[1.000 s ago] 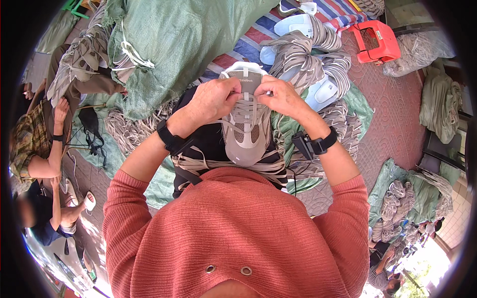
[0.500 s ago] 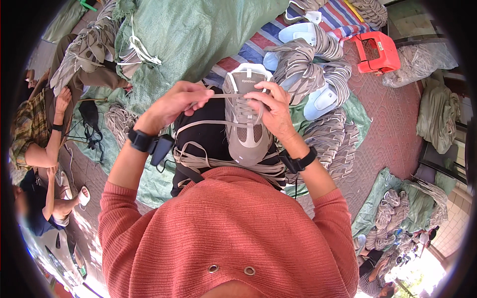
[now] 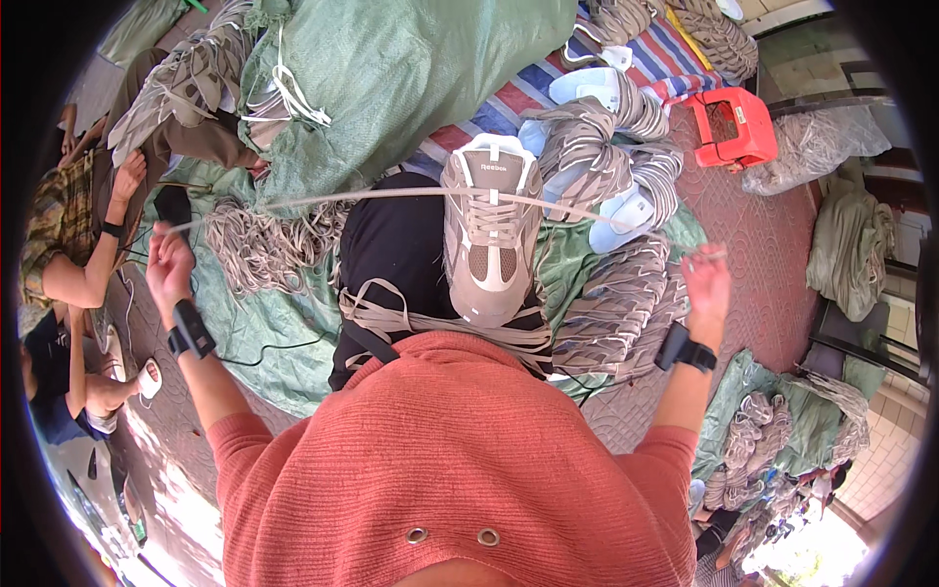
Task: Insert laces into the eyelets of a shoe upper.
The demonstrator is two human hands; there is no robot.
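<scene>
Shoelace (image 3: 391, 193) now spans the sneaker (image 3: 491, 237), drawn out long: I see the left hand (image 3: 170, 266) and right hand (image 3: 707, 282), close together before, spread wide either side of it, fingers pinching the shoelace, the right's blurred.

Lg green sack (image 3: 421, 93) upper ctr, next to striped sheet (image 3: 504, 101); red plastic obj (image 3: 756, 129) upper R, nr clear bag (image 3: 827, 145); plaid-clad co-worker (image 3: 59, 230) far L.
</scene>
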